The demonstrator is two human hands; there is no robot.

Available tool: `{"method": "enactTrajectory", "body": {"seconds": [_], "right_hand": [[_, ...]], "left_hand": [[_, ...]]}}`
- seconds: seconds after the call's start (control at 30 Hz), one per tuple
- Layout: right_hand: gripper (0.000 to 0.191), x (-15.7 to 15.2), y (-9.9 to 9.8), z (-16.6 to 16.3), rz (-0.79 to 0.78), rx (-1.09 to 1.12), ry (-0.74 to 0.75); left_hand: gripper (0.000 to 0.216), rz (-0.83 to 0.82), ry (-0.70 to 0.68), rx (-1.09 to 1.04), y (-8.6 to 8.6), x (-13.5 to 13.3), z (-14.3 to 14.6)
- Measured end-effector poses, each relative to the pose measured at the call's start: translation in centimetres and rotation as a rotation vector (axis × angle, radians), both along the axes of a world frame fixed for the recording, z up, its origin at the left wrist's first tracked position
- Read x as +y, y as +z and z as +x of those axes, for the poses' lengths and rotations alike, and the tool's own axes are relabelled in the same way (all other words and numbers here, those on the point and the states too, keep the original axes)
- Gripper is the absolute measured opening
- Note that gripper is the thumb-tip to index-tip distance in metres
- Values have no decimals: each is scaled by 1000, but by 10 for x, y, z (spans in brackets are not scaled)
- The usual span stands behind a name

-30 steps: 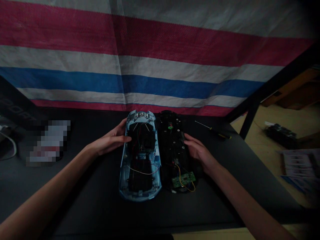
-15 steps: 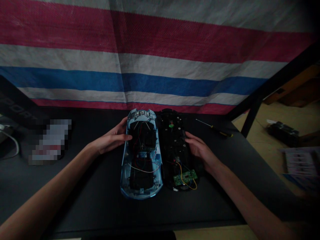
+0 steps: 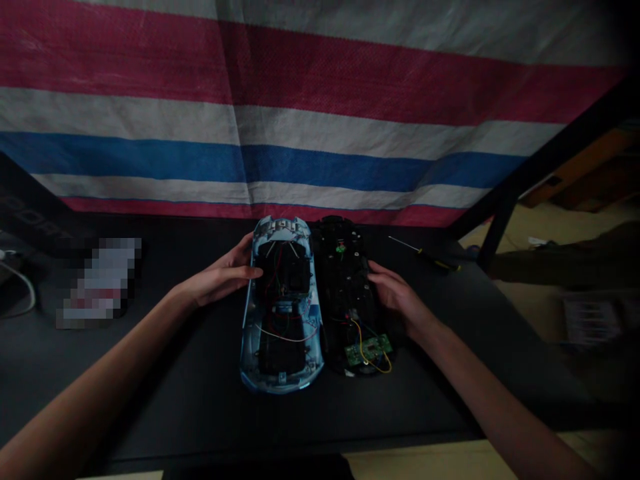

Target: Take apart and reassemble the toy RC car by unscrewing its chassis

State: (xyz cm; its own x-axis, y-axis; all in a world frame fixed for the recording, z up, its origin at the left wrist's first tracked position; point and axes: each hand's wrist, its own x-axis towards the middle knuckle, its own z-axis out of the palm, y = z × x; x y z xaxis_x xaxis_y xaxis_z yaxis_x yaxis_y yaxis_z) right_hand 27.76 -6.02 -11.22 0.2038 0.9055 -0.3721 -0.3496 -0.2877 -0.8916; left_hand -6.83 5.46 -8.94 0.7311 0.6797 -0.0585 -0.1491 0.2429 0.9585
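Observation:
A light-blue toy car body shell (image 3: 249,360) lies upside down on the dark table, its black inside and thin wires facing up. My left hand (image 3: 220,275) holds its left edge, the thumb over the rim and the other fingers partly hidden behind the side. Right beside the shell is the black car chassis (image 3: 345,283), with a green circuit board (image 3: 370,350) and a looped yellow wire at its near end. My right hand (image 3: 397,297) grips the chassis by its right side; some of its fingers are hidden underneath or in shadow.
A screwdriver (image 3: 430,259) with a black and yellow handle lies right of the chassis. At the left are a pixelated flat object (image 3: 103,283) and a white cable (image 3: 31,287). A striped sheet (image 3: 320,133) hangs behind the table (image 3: 200,400). A dark blurred shape (image 3: 560,263) is beyond the right edge.
Both hands keep their hold on the shell and chassis, with the view shifted very slightly. At right, a dark blurred shape now covers the floor where a black object was visible.

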Motion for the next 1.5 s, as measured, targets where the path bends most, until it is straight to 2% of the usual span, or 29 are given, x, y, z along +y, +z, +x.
{"method": "enactTrajectory", "body": {"seconds": [0.37, 0.6, 0.93, 1.13, 1.3, 1.5], "right_hand": [[41, 1, 4, 1, -10, 0, 31], [44, 1, 1, 0, -29, 6, -39], [38, -1, 7, -2, 52, -34, 96], [41, -1, 9, -3, 10, -24, 11], [40, -2, 10, -3, 22, -20, 71], [40, -1, 5, -2, 8, -10, 37]], "left_hand": [[85, 12, -1, 5, 1, 0, -1], [88, -32, 24, 15, 5, -2, 1], [80, -5, 24, 24, 1, -1, -1], [78, -11, 40, 20, 3, -1, 1], [80, -11, 40, 29, 5, -2, 2], [81, -7, 22, 18, 3, -2, 0]]}}
